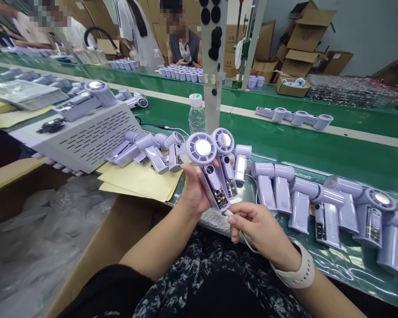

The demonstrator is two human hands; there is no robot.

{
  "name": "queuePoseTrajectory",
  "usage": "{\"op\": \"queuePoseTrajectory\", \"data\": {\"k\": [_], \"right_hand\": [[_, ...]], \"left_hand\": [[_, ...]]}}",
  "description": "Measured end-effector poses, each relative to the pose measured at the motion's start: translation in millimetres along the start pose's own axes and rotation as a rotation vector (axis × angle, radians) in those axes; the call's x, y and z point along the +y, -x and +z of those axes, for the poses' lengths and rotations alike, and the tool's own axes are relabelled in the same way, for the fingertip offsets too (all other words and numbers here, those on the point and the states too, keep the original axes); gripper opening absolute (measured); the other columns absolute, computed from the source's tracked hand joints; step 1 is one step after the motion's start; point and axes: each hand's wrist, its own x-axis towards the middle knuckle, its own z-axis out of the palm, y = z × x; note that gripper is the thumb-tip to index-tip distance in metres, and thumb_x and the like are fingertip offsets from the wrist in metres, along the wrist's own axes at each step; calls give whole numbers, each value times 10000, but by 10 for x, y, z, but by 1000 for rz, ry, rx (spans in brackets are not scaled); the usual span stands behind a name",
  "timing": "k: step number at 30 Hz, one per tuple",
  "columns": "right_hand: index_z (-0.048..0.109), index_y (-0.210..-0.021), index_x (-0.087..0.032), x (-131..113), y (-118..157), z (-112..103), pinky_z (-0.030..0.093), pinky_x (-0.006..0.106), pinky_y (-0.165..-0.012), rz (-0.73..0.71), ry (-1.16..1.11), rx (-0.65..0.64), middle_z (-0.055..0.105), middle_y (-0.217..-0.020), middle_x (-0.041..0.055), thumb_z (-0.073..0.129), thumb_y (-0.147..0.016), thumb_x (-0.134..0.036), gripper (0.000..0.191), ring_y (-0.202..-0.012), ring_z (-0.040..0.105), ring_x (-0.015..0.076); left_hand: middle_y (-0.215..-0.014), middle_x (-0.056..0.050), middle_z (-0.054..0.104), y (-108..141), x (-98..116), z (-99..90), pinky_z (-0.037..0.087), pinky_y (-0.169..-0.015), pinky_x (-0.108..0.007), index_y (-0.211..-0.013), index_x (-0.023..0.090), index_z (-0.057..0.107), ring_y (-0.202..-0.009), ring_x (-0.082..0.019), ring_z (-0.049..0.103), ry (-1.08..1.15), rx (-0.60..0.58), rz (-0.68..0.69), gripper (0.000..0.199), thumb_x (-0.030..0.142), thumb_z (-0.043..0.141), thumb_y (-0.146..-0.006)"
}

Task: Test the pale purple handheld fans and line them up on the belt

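Two purple handheld fans are held side by side in my left hand (195, 189), its fingers wrapped round their handles. The nearer fan (203, 149) and the one behind it (224, 140) both have round silver centres and open handles with circuit boards showing. My right hand (252, 223) pinches a white cable plug (228, 213) at the bottom end of the nearer fan's handle. From there the white cable (248, 243) hangs down beside my wrist. A row of purple fans (300, 203) lies to the right, and a pile of them (147, 148) lies to the left.
A grey vented metal box (96, 132) stands at left, near yellow paper sheets (142, 181). A clear bottle (196, 117) stands by a white post (214, 66). An open carton (102, 238) with plastic bags is at lower left. People sit beyond the green conveyor (285, 141).
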Motion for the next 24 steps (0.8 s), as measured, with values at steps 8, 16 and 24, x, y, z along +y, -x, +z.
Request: {"op": "queuePoseTrajectory", "data": {"k": [8, 16, 24], "right_hand": [[540, -792, -214, 129, 75, 228, 324, 232, -421, -69, -103, 141, 371, -449, -123, 540, -1004, -581, 423, -341, 444, 96], [578, -840, -218, 94, 59, 173, 455, 297, -763, -412, 336, 126, 621, -884, 30, 462, -1053, -309, 259, -854, 594, 183], [541, -763, -226, 185, 74, 248, 421, 274, -594, -245, 113, 239, 557, -622, -25, 508, -1059, -445, 369, -590, 544, 147]], "left_hand": [[-985, -87, 786, -18, -194, 114, 617, -904, -435, -693, 196, 674, -1115, -347, 725, 42, -14, 40, 667, 844, 769, -563], [-1025, -79, 776, 77, -109, 119, 627, -897, -447, -675, 192, 671, -1122, -350, 723, 159, 27, 44, 654, 841, 733, -622], [-1107, -72, 750, 119, -38, 97, 623, -884, -454, -645, 204, 594, -1167, -360, 692, 99, 24, 18, 689, 881, 717, -590]]}}
